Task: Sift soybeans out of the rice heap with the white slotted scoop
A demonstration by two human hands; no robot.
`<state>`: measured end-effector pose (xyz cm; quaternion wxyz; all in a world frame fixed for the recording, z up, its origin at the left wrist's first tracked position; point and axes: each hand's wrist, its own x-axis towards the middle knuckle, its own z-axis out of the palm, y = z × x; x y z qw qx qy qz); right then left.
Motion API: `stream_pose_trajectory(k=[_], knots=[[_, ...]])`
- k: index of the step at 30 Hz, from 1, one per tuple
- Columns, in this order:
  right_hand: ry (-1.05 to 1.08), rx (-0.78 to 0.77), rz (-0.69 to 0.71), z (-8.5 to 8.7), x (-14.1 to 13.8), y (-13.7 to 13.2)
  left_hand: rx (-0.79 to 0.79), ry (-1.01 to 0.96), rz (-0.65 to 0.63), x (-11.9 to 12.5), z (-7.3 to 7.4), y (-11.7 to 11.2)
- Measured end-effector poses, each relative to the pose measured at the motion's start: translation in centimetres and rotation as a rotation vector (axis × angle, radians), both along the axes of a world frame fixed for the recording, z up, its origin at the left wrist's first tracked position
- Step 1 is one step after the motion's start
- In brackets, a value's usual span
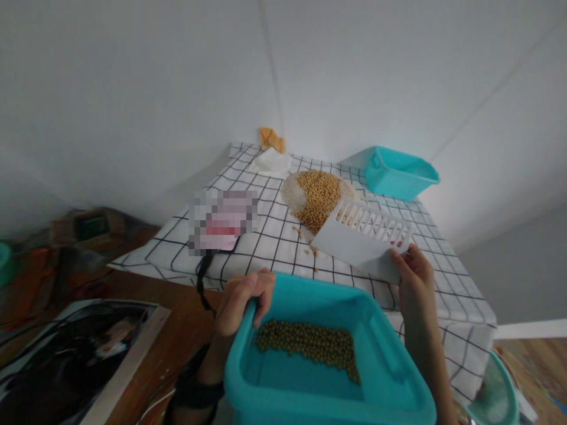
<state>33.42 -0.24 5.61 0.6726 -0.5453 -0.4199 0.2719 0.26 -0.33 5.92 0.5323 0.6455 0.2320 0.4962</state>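
My left hand (243,302) grips the near-left rim of a teal plastic tub (390,372), thumb over the edge; a layer of soybeans (310,345) lies in its bottom. My right hand (414,277) holds a white slotted scoop (363,236) by its near end. The scoop's far edge touches a pile of soybeans (318,198) mixed with white rice (292,192) on the checked tablecloth (274,236). A few loose beans lie by the scoop.
A second teal tub (401,172) stands at the table's far right corner. White paper (271,160) and an orange cloth (271,139) lie at the far edge by the wall. A blurred pink item (224,221) rests on the cloth. A wooden surface (177,330) and a picture (75,348) are at lower left.
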Motion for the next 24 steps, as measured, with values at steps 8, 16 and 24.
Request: stream_pose_trajectory(k=[8, 16, 24], knots=[[-0.049, 0.008, 0.031, 0.3, -0.9, -0.5, -0.001, 0.036, -0.015, -0.2, 0.1, 0.1], [-0.021, -0.026, 0.060, 0.2, -1.1, -0.8, -0.013, 0.009, 0.003, 0.1, 0.1, -0.1], [-0.008, -0.005, 0.037, 0.2, -1.2, -0.7, -0.006, 0.017, 0.011, 0.0, 0.1, 0.0]])
